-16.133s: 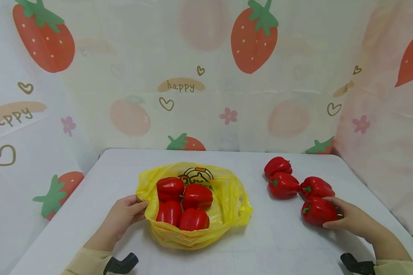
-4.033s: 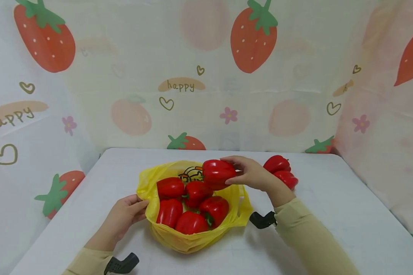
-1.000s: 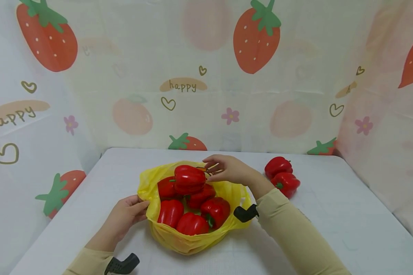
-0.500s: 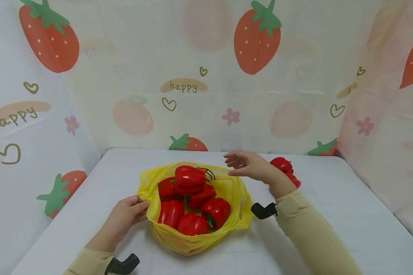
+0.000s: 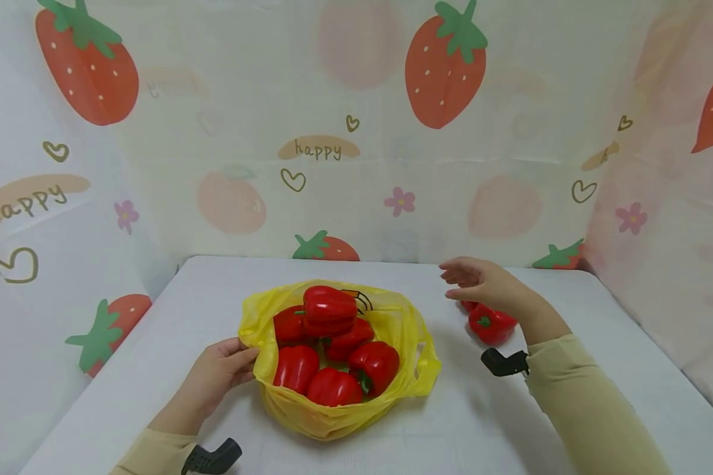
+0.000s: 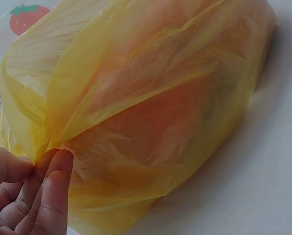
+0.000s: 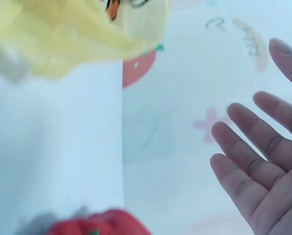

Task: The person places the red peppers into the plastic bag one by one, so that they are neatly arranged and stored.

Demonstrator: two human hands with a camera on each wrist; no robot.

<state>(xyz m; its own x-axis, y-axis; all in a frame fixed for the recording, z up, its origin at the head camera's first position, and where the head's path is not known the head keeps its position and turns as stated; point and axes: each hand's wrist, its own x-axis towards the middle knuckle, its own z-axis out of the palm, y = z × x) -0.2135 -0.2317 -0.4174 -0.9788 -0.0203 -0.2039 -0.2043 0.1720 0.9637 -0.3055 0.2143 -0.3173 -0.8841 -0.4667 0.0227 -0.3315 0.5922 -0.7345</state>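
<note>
A yellow plastic bag (image 5: 339,422) stands with its mouth open near the middle of the table, several red bell peppers (image 5: 333,387) inside. One bell pepper (image 5: 329,310) lies on top of the others at the back. My left hand (image 5: 216,369) pinches the bag's left rim between thumb and fingers, seen closely in the left wrist view, where the bag (image 6: 150,112) fills most of the picture. My right hand (image 5: 487,284) is raised above the table at the back right, holding nothing, its fingers (image 7: 243,169) spread. Below it sits a bell pepper (image 5: 490,324), with another mostly hidden behind the hand.
The white table (image 5: 440,435) runs to a back edge against a fabric wall (image 5: 356,198) printed with strawberries and hearts. Fabric also hangs at the left and right sides. A black wrist device (image 5: 505,362) sits at each sleeve.
Since four seconds ago, my right hand has let go of a bell pepper on top of the pile in the bag and moved right, over the loose ones. My left hand keeps its pinch.
</note>
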